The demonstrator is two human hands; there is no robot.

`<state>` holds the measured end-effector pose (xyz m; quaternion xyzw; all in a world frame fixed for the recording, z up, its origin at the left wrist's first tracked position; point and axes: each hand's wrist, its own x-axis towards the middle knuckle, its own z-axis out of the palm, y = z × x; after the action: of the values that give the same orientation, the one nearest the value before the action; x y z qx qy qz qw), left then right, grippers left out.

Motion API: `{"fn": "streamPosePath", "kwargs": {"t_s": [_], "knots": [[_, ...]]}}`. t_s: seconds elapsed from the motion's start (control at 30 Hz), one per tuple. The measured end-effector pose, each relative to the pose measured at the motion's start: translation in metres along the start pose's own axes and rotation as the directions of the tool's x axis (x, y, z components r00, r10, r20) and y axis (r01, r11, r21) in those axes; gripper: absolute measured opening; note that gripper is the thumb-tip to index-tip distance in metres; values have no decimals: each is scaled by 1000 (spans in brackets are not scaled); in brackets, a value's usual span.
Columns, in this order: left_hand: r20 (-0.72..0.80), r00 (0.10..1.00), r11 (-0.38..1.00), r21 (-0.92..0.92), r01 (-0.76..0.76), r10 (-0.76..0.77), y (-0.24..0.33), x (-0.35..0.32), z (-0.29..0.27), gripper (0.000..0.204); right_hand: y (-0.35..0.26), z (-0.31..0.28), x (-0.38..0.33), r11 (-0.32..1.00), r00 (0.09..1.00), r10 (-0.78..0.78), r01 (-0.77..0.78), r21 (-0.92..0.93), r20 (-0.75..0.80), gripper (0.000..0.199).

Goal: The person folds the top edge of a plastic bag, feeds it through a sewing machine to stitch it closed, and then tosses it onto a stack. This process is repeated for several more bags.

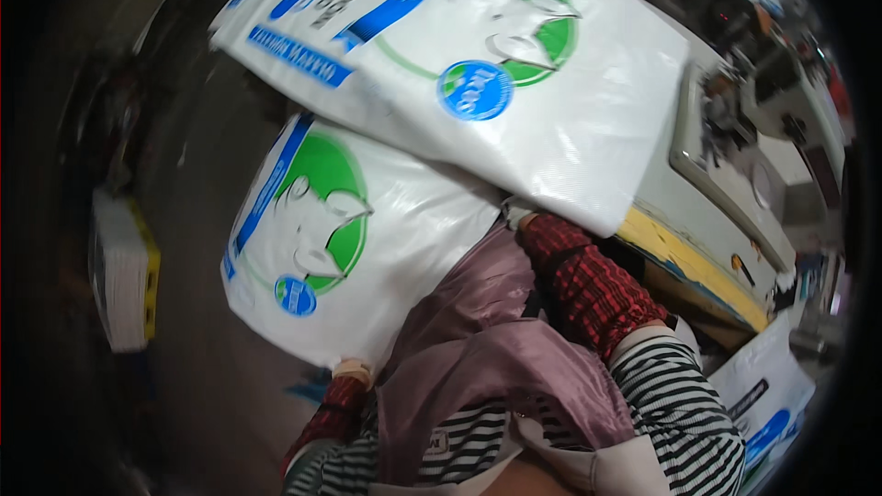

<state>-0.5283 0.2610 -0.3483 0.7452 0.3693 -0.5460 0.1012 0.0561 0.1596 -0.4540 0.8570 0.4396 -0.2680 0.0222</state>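
While both arms reach up from the lower edge of the view, two big white sacks with green and blue printing fill most of it. The upper sack [478,64] lies tilted across the top and overlaps the lower sack [340,239], which hangs down over a dark floor [197,156]. The right hand [516,214] shows only as a pale patch at the end of a red checked sleeve cover [588,285], tucked under the lower edge of the upper sack and touching it; its fingers are hidden, so I cannot tell whether they are spread or clamped on the sack. The left hand [352,370] sits at the bottom corner of the lower sack, touching it, with only a small part showing above another red sleeve cover; its grasp cannot be told either. A mauve apron [478,349] lies between the arms, over a striped shirt [680,404]. To the right stands a grey machine [726,193] on a yellow-edged bench [689,266], and at the far left a white stack rests on a yellow crate [124,271].
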Motion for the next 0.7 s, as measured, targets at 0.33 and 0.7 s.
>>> {"fn": "streamPosePath", "kwargs": {"t_s": [0.33,0.7], "knots": [[-956,-41,504,188,-843,290,248,-163,-413,42,16,-131,-228,983,972,148,-165,77,184,23],[-907,-154,680,399,-615,393,425,-152,-462,64,24,-118,-293,834,968,-245,240,497,-57,21]]}}
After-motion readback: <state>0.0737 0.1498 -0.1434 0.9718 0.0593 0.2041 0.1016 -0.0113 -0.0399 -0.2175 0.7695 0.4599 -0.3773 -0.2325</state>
